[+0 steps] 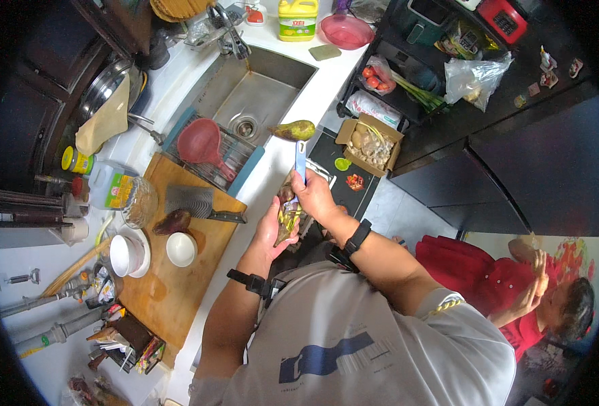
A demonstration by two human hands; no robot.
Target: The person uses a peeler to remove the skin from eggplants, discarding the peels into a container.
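My left hand (pixel 268 231) grips a partly peeled, purple-skinned root vegetable, likely a sweet potato (pixel 287 218), with yellow-green flesh showing. A peeler with a blue handle (pixel 300 158) is held in my right hand (pixel 315 199), right against the vegetable; its blade is largely hidden. On the white counter edge by the sink, beyond my hands, rests another yellow-green root vegetable (pixel 297 130). A dark purple unpeeled one (pixel 172 222) lies on the wooden cutting board (pixel 177 309), touching or very near the cleaver (pixel 190 203). Beside it stands a small white bowl (pixel 181 249).
A red plastic ladle (pixel 199 141) lies on the rack (pixel 248 170) across the steel sink (pixel 264 96). Below the counter edge, a cardboard box (pixel 395 133) of vegetables sits on the floor side. To the right is a person in red (pixel 461 274). White bowls (pixel 126 255) stand left.
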